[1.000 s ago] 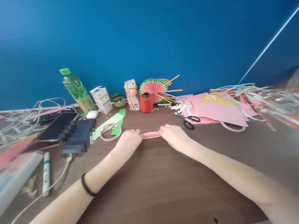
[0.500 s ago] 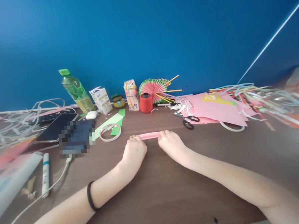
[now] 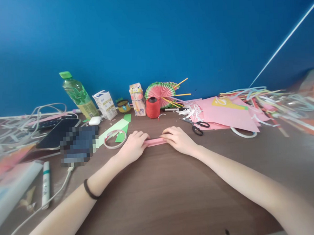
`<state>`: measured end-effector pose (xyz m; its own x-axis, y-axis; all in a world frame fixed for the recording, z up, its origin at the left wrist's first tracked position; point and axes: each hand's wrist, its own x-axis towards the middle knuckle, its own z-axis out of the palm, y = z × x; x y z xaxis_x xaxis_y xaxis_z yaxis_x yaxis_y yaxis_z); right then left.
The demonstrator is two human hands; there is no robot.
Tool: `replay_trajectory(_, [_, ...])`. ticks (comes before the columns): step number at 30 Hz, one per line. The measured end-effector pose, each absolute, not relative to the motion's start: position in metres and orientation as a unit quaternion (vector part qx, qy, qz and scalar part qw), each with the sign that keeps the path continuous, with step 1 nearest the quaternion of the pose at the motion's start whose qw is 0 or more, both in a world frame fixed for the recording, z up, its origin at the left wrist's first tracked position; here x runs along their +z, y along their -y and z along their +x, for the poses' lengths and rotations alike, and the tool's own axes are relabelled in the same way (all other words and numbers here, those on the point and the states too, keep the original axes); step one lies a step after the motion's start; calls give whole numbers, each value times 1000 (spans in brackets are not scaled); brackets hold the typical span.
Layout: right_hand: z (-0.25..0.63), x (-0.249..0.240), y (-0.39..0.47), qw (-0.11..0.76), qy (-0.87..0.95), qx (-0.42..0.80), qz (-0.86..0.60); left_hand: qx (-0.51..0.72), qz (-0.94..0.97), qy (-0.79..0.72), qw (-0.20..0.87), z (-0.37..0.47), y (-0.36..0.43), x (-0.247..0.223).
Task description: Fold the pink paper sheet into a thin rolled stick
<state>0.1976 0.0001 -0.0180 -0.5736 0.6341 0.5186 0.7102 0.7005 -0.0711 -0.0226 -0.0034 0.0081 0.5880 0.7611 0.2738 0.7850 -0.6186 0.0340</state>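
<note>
A narrow folded pink paper strip [image 3: 155,141] lies across the middle of the brown table, between my two hands. My left hand [image 3: 133,145] grips its left end, with the fingers pressed together on the paper. At the right end my right hand [image 3: 178,140] pinches the strip between thumb and fingers. The parts of the strip under the fingertips are hidden. A roll of tape [image 3: 115,146] lies just left of my left hand. Black-handled scissors [image 3: 197,130] rest behind and to the right of my right hand.
Along the blue wall stand a green bottle [image 3: 79,95], a white carton [image 3: 105,105], a red thread spool [image 3: 153,109] and a paper fan [image 3: 161,91]. Pink sheets [image 3: 222,115] lie at the right. Phones, a cable and a marker [image 3: 45,184] are at the left.
Both hands have shifted their hold on the pink strip. The left wrist has moved left and flattened, and the right fingers are more raised and bent.
</note>
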Motion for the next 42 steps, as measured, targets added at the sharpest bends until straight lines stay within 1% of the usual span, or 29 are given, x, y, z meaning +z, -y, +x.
replay_trajectory(4, [197,-16,0,280,876,-52,-389,-161,-889,427,42,-22,4,8])
replay_trajectory(10, [197,-14,0,324,865,-34,-382,-188,-886,425,0,-24,4,11])
replay_trajectory(16, [198,-12,-1,365,859,-1,-358,-208,-896,389,46,-23,-1,11])
replay_trajectory(19, [200,-9,-3,375,858,-22,-352,-215,-893,390,66,-24,-3,11])
replay_trajectory(22, [205,-8,-7,361,860,-90,-349,-212,-888,390,123,-26,-3,12])
replay_trajectory(25, [209,-8,-9,326,877,-131,-328,-168,-895,374,178,-27,-1,14])
replay_trajectory(27, [210,-9,-10,301,891,-121,-316,-145,-902,367,175,-28,0,14])
replay_trajectory(32, [210,-9,-10,256,913,-87,-304,-129,-917,357,122,-29,0,11])
replay_trajectory(39, [210,-10,-10,231,928,-113,-271,-137,-928,322,131,-26,3,8])
replay_trajectory(42, [208,-12,-9,240,925,-94,-278,-145,-923,332,129,-23,4,7])
